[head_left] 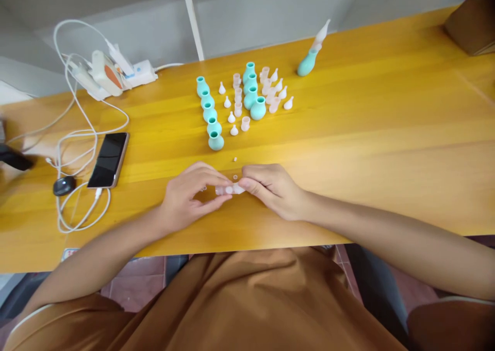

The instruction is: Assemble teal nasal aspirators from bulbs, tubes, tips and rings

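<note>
At the front of the worktop: two hands met here, a clear cup and a white tip end to end between them; whether joined, one could not tell.
Left hand: thumb and fingers narrowed to a light pinch, and yes, they had the clear cup.
Right hand: curled tight, thumb pressed to the bent forefinger, the white tip caught right there.
Just beyond the fingers: a small ring lay close by, a little white bit farther out.
Teal bulbs: what a line-up! Five ran in a column on the left, four clustered to the right, mouths up.
Loose cups and loose tips: four of each between the bulb groups, more to the right.
Off to the right: one assembled piece, teal below, white-tipped, well apart.
Over on the left: a phone beside looping white cable, a power strip behind.
</note>
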Available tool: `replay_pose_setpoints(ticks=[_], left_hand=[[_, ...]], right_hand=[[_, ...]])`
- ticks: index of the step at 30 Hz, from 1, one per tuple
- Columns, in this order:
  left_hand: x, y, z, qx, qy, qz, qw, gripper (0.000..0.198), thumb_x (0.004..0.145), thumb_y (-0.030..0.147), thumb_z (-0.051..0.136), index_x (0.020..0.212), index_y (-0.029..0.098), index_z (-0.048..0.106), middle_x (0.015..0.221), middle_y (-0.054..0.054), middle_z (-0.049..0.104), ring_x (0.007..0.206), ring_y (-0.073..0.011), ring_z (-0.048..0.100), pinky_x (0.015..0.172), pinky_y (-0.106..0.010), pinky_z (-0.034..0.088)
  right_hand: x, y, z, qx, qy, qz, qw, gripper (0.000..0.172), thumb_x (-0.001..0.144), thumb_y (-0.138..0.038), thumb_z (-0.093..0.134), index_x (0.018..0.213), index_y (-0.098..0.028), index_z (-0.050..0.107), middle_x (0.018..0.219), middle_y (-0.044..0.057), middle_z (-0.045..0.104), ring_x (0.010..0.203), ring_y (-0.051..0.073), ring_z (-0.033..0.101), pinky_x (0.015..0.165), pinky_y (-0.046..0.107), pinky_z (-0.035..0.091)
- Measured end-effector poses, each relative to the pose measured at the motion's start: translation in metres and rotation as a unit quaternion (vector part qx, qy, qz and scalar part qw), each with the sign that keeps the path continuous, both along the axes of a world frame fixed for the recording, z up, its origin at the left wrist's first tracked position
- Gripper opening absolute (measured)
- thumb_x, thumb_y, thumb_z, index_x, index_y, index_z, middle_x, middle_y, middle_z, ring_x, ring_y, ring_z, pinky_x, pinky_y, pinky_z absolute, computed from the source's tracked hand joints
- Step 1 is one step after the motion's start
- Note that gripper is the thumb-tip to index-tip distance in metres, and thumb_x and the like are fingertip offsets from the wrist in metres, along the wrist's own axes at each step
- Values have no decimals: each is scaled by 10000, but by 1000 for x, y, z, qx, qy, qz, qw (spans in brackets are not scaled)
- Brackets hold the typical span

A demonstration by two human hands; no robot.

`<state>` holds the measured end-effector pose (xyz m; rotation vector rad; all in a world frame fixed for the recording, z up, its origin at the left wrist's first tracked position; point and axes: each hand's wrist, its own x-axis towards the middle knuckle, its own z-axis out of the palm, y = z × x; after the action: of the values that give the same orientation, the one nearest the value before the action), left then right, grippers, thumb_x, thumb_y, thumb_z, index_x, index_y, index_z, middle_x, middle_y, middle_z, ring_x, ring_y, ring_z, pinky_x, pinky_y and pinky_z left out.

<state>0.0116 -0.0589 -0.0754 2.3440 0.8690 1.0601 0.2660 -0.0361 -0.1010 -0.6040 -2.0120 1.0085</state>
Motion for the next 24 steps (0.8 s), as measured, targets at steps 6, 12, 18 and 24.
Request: replay_pose_setpoints(ticks=[6, 12, 18, 24], left_hand=[[-26, 19, 28, -103, 206, 2, 973, 125, 1056, 277, 629, 1149, 218, 689, 1084, -51, 774, 927, -208, 729, 888, -364, 583], [-52, 35, 31, -185, 374, 0, 909, 220, 912, 299, 701, 1116, 228, 657, 1175, -55, 720, 1041, -255, 710, 923, -375, 539], [-53, 38, 20, -185, 362, -8, 913, 236, 963, 412, 750, 1052, 217, 653, 1108, -43, 709, 989, -233, 677, 879, -352, 495], [-55, 43, 18, -183, 338, -21, 923, 186, 1015, 398, 704, 985, 218, 671, 1021, -24, 702, 880, -192, 644, 800, -321, 455]], right_hand=[[10, 6, 6, -71, 61, -94, 991, 617, 1181, -553, 537, 704, -187, 395, 663, -31, 339, 590, 91, 306, 583, 279, 264], [18, 21, -1, -249, 112, -135, 953, 757, 997, -829, 663, 685, -211, 358, 633, -39, 239, 563, 97, 199, 526, 309, 154], [11, 24, -5, -310, 134, -101, 936, 777, 936, -846, 736, 672, -221, 356, 627, -69, 205, 541, 74, 175, 498, 280, 137], [13, 31, -6, -328, 172, -121, 921, 774, 890, -823, 808, 670, -217, 381, 631, -75, 205, 540, 66, 179, 498, 269, 132]])
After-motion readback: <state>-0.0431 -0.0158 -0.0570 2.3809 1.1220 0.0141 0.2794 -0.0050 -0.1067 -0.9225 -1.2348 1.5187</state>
